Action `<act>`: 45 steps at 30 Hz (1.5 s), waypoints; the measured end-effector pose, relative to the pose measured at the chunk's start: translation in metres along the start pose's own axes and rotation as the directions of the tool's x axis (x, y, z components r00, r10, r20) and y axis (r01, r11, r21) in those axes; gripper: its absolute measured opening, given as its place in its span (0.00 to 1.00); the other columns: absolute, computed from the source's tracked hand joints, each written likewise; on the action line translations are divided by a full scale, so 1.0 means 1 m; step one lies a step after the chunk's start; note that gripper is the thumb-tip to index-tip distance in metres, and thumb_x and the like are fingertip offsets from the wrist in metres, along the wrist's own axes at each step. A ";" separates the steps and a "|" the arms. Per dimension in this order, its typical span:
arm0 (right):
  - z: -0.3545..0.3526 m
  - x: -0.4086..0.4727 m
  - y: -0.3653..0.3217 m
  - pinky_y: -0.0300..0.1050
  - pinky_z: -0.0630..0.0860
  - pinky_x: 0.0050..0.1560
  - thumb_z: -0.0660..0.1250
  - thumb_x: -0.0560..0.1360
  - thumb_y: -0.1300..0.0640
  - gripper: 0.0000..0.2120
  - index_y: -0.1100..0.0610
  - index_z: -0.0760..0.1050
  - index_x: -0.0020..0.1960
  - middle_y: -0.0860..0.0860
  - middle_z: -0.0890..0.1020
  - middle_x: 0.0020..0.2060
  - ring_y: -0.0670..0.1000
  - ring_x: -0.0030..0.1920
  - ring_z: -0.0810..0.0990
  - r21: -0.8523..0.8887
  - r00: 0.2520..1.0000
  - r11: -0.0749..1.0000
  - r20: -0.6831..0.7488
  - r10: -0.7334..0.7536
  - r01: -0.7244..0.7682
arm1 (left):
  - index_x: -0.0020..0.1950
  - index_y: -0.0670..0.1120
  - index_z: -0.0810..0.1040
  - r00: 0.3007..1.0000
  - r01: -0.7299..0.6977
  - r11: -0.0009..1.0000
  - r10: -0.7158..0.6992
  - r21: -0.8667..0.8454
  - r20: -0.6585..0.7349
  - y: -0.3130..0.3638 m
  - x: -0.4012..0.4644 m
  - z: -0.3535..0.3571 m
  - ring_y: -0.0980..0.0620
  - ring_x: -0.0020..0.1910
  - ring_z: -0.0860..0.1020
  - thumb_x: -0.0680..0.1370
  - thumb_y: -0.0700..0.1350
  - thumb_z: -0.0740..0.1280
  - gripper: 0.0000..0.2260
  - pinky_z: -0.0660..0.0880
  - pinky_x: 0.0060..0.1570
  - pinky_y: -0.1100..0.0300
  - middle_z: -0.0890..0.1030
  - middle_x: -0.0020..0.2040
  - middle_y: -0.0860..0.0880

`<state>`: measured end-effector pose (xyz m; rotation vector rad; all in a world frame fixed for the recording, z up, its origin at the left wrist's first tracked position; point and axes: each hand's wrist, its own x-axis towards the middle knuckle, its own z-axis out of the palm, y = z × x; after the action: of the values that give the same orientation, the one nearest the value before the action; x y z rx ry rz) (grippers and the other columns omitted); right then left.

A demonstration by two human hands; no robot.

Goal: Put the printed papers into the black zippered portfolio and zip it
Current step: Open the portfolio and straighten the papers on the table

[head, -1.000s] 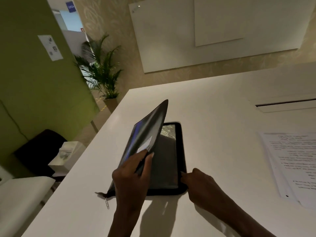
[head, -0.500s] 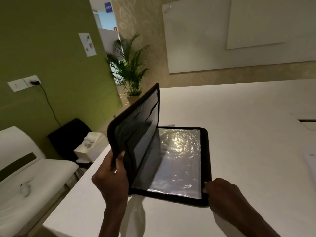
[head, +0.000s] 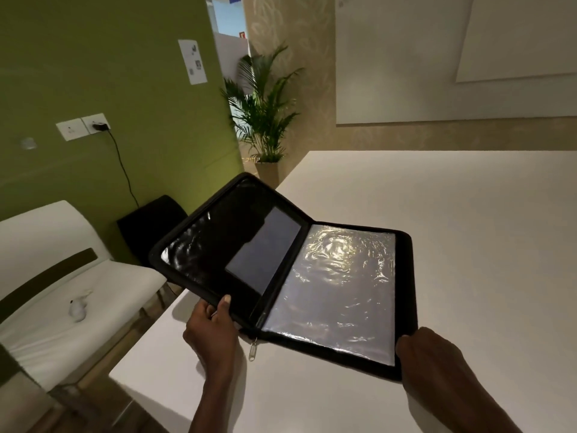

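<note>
— How many things on the surface (head: 468, 214)?

— One black portfolio (head: 406, 276), lying open near the 7 o'clock corner of the smooth white top. Two halves: the right one flat, the left one tilted up past the edge.

— And inside?

— Two crinkled, shiny plastic sleeves, one on each half, plus one dull rectangular pocket (head: 263, 251) by the spine. One metal zipper pull (head: 252, 350) hangs at 6 o'clock.

— The hands?

— Two. The left hand (head: 212, 332) grips the raised half's near edge, thumb on top. The right hand (head: 427, 354) rests on the near right corner; I cannot tell its fingers' curl.
</note>
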<state>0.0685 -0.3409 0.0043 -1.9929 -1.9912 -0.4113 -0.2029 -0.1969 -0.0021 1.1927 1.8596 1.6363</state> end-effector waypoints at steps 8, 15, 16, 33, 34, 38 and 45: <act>0.012 -0.003 0.002 0.40 0.52 0.25 0.51 0.62 0.63 0.12 0.56 0.67 0.22 0.52 0.69 0.18 0.55 0.17 0.69 0.021 1.000 1.000 -0.025 0.005 -0.004 | 0.32 0.36 0.75 0.992 0.121 0.990 -0.123 0.072 0.024 -0.017 0.012 0.001 0.47 0.27 0.72 0.75 0.45 0.72 0.16 0.67 0.35 0.57 0.76 0.27 0.41; 0.009 -0.004 0.000 0.39 0.49 0.24 0.56 0.58 0.67 0.09 0.56 0.66 0.23 0.52 0.68 0.18 0.54 0.17 0.68 -0.008 0.999 1.000 -0.054 0.000 0.000 | 0.30 0.41 0.77 0.992 0.107 0.987 -0.114 0.123 0.049 -0.011 0.009 -0.006 0.45 0.30 0.76 0.73 0.48 0.73 0.16 0.77 0.42 0.51 0.79 0.27 0.44; 0.005 -0.004 -0.002 0.38 0.46 0.24 0.59 0.56 0.68 0.09 0.55 0.65 0.22 0.52 0.68 0.18 0.54 0.16 0.68 -0.007 0.999 1.000 -0.032 0.010 -0.010 | 0.32 0.41 0.78 0.994 0.091 0.988 -0.098 0.123 0.051 -0.008 0.007 -0.007 0.45 0.30 0.76 0.72 0.47 0.74 0.14 0.76 0.43 0.51 0.80 0.28 0.44; -0.019 -0.028 0.029 0.44 0.78 0.29 0.77 0.58 0.64 0.10 0.53 0.79 0.33 0.48 0.82 0.33 0.52 0.34 0.81 0.199 0.947 0.929 -0.021 0.322 -0.312 | 0.71 0.43 0.70 0.844 -0.170 0.982 0.187 -0.080 0.503 0.082 -0.124 0.048 0.47 0.66 0.74 0.74 0.48 0.72 0.27 0.71 0.65 0.52 0.76 0.67 0.44; -0.026 -0.032 0.035 0.41 0.77 0.27 0.79 0.54 0.65 0.12 0.53 0.79 0.31 0.48 0.82 0.31 0.51 0.32 0.81 0.155 0.936 0.932 -0.079 0.342 -0.327 | 0.69 0.43 0.73 0.816 -0.192 0.976 0.218 -0.106 0.535 0.087 -0.133 0.055 0.49 0.63 0.77 0.74 0.47 0.73 0.25 0.73 0.63 0.54 0.78 0.64 0.46; -0.035 -0.058 0.080 0.45 0.81 0.40 0.78 0.61 0.65 0.12 0.58 0.84 0.44 0.53 0.86 0.44 0.56 0.41 0.84 0.207 0.840 0.873 -0.246 0.483 -0.441 | 0.58 0.44 0.80 0.681 -0.216 0.961 0.274 -0.172 0.679 0.111 -0.179 0.085 0.63 0.47 0.80 0.73 0.44 0.73 0.14 0.71 0.43 0.79 0.82 0.49 0.54; -0.066 -0.126 0.184 0.51 0.79 0.48 0.76 0.65 0.62 0.15 0.65 0.82 0.51 0.60 0.85 0.44 0.62 0.44 0.83 0.041 0.718 0.772 -0.338 0.608 -0.634 | 0.53 0.46 0.80 0.366 -0.293 0.933 0.312 -0.210 0.877 0.142 -0.286 0.141 0.61 0.40 0.81 0.72 0.47 0.74 0.12 0.77 0.42 0.68 0.83 0.48 0.53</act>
<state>0.2522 -0.4826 0.0137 -2.2991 -1.0177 -0.6097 0.1124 -0.3435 0.0290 1.9685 0.9092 0.7491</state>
